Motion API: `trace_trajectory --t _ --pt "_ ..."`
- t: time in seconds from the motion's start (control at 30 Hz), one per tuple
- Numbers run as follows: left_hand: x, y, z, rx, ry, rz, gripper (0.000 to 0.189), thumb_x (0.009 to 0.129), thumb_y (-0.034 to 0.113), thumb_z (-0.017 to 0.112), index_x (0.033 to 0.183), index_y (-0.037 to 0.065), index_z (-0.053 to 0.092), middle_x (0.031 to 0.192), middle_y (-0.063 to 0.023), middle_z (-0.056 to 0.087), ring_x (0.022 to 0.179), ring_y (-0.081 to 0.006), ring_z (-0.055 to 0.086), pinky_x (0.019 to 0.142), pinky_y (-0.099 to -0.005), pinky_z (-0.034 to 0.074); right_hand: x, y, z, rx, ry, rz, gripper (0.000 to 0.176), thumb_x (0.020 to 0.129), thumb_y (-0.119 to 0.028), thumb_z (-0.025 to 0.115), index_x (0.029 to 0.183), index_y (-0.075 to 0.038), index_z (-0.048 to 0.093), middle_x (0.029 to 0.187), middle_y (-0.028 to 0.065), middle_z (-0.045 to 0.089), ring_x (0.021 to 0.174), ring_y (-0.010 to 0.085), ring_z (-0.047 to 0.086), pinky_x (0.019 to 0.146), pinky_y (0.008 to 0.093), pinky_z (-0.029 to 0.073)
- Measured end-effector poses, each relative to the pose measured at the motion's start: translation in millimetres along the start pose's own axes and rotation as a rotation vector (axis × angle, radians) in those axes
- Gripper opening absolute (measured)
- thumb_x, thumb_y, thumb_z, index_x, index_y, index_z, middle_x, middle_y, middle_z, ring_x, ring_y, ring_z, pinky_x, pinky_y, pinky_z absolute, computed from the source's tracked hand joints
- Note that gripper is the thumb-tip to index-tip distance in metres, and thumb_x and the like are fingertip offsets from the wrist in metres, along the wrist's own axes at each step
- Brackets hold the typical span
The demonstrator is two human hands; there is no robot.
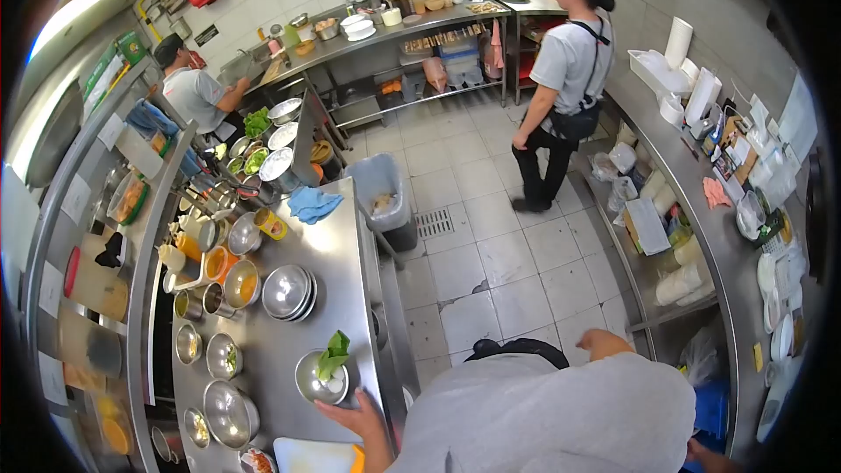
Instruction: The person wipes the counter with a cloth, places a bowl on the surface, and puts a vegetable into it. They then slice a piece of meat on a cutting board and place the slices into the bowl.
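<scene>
Fingers and thumb of my left hand are spread around the near side of a small metal bowl on the steel counter. Green leaves stick up from the bowl, beside something white and round in it. My right hand is in front of my grey shirt, over the floor, away from both counters. Its fingers are partly visible and loosely extended, with no object seen in them.
Stacked bowls, sauce containers and a blue cloth share the left counter. A bin stands beyond. One person stands in the aisle, another at the back left. Part of someone's hand shows bottom right.
</scene>
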State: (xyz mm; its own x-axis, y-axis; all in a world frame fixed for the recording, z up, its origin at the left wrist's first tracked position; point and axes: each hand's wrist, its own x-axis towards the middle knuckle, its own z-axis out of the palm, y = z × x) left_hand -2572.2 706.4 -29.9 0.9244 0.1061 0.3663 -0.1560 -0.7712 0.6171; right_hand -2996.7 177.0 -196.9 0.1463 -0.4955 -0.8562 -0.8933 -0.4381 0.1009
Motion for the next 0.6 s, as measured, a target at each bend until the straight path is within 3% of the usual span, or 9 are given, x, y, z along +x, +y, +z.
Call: trace_trajectory --t 0.07,0.1,0.13,0.2,0.27,0.33,0.4,0.5,0.6 --pt "-1.1 -2.4 3.9 0.011 0.009 0.011 0.106 0.092 0.031 0.076 0.17 -0.003 0.013 0.17 -0.0344 0.024 0.158 -0.0511 0.024 0.131 -0.0571 0.018 84.6 -41.1 -1.8 -0.1 0.119 -0.171 0.057 0.101 -0.056 0.066 0.13 -0.009 0.077 0.142 0.0189 0.07 0.132 0.0381 0.065 0.112 0.048 0.052" --pt "-0.1 -4.4 6.5 0.025 0.027 0.017 0.102 0.095 0.032 0.074 0.17 -0.002 0.014 0.17 -0.0348 0.025 0.158 -0.0519 0.025 0.131 -0.0579 0.019 69.3 -73.2 -29.8 -0.205 0.188 -0.302 0.06 0.103 -0.06 0.056 0.126 -0.01 0.078 0.133 0.0191 0.074 0.125 0.0404 0.068 0.107 0.0493 0.054" --pt "0.5 -8.5 9.1 0.024 0.033 0.016 0.102 0.095 0.032 0.074 0.17 -0.002 0.014 0.17 -0.0348 0.025 0.158 -0.0519 0.025 0.131 -0.0579 0.019 81.8 -96.9 -43.8 -0.153 0.322 -0.46 0.056 0.102 -0.057 0.06 0.126 -0.01 0.078 0.129 0.0185 0.075 0.121 0.0398 0.07 0.105 0.0486 0.055" --pt "0.6 -21.2 12.0 0.088 -0.026 -0.018 0.09 0.098 0.035 0.07 0.168 -0.001 0.025 0.165 -0.0396 0.029 0.153 -0.0591 0.028 0.128 -0.0613 0.023 55.1 -147.7 -78.7 0.087 0.437 -0.562 0.053 0.101 -0.052 0.065 0.131 -0.01 0.075 0.128 0.0202 0.075 0.121 0.0401 0.07 0.105 0.0489 0.055" --pt "-1.4 -26.4 10.4 0.078 -0.008 0.008 0.078 0.1 0.033 0.067 0.161 -0.002 0.034 0.161 -0.0406 0.033 0.149 -0.0601 0.031 0.126 -0.0619 0.025 36.3 -184.6 -105.4 0.123 0.445 -0.665 0.053 0.1 -0.05 0.068 0.136 -0.011 0.072 0.128 0.021 0.075 0.121 0.0399 0.07 0.105 0.0485 0.055" --pt "2.6 -25.7 18.1 0.049 0.006 0.038 0.067 0.102 0.031 0.065 0.155 -0.002 0.042 0.156 -0.0415 0.037 0.145 -0.0612 0.034 0.124 -0.0625 0.027 27.8 -204.8 -122.3 0.085 0.438 -0.696 0.054 0.099 -0.05 0.068 0.135 -0.01 0.071 0.128 0.0213 0.075 0.121 0.0397 0.07 0.105 0.0481 0.055" --pt "0.2 -34.9 14.6 -0.004 -0.003 0.024 0.05 0.102 0.028 0.065 0.138 -0.003 0.051 0.146 -0.0405 0.042 0.137 -0.0599 0.04 0.119 -0.0629 0.031 32.3 -204.0 -120.5 0.044 0.369 -0.713 0.054 0.1 -0.051 0.068 0.134 -0.009 0.072 0.128 0.0209 0.075 0.122 0.0399 0.069 0.106 0.0475 0.055" --pt "-0.7 -32.0 15.3 0.024 0.026 0.031 0.042 0.1 0.025 0.067 0.128 -0.002 0.053 0.139 -0.0387 0.045 0.131 -0.0579 0.043 0.116 -0.0619 0.033 63.9 -176.5 -101.0 -0.098 0.355 -0.687 0.055 0.1 -0.053 0.066 0.132 -0.009 0.074 0.129 0.0208 0.075 0.122 0.0408 0.069 0.106 0.0476 0.054" --pt "-1.6 -18.4 11.9 0.012 0.044 0.016 0.04 0.098 0.022 0.068 0.127 -0.002 0.054 0.138 -0.0375 0.044 0.129 -0.0566 0.046 0.115 -0.0607 0.035 96.0 -135.3 -82.0 -0.363 0.135 -0.487 0.061 0.102 -0.059 0.061 0.131 -0.008 0.076 0.136 0.0199 0.072 0.127 0.0412 0.067 0.11 0.0489 0.052"
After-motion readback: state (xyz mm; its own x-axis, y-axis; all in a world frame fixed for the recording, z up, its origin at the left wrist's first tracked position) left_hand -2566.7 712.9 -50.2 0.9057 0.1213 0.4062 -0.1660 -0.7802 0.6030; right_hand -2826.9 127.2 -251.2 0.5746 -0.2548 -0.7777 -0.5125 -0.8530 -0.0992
